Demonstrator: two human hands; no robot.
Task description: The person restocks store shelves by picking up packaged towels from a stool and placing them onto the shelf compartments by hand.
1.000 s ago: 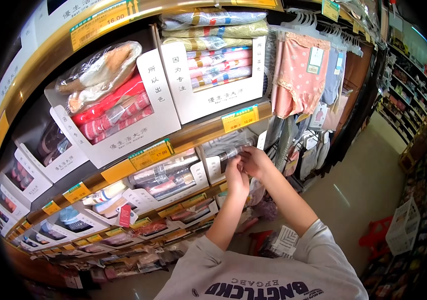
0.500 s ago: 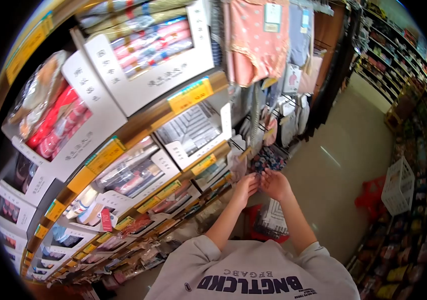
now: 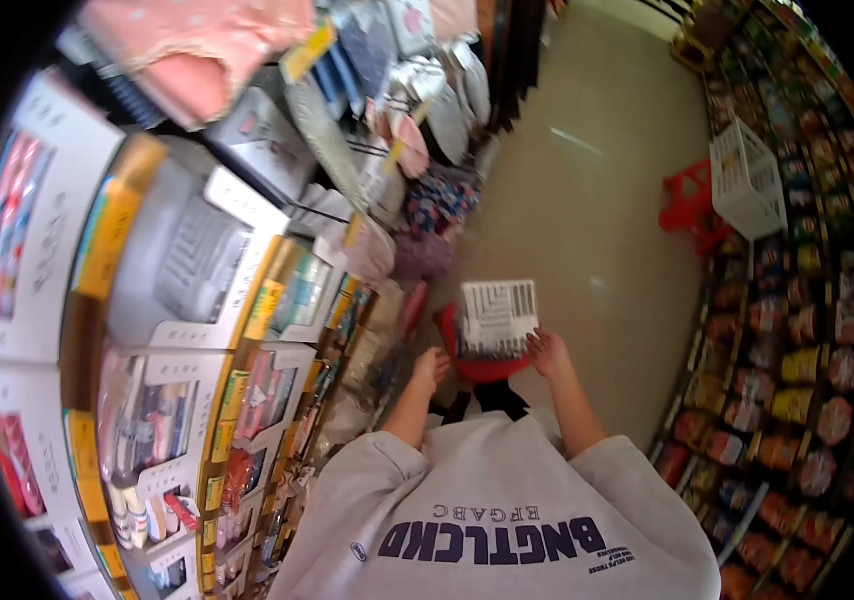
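Observation:
A clear plastic package (image 3: 499, 318) with a black-and-white striped print lies on a red stool (image 3: 490, 372) in front of my body. My right hand (image 3: 549, 352) is at the package's right edge, fingers apart and fingertips right at its corner. To the left of the stool, my left hand (image 3: 433, 368) is held in the air with loosely bent fingers and nothing visible in it. It is nearest the stool's left side and the lower shelf goods.
Shelves of boxed goods (image 3: 187, 260) with yellow price tags line my left. Hanging socks and garments (image 3: 442, 200) stick out beyond them. To the right, a white basket (image 3: 747, 180) rests by a red stool (image 3: 692, 210), before a rack of packets (image 3: 797, 370). Tiled floor (image 3: 587, 230) runs between.
My hands, close together before, have moved apart and down to either side of the striped package. The view has turned down and right, bringing the stool and package into fuller sight.

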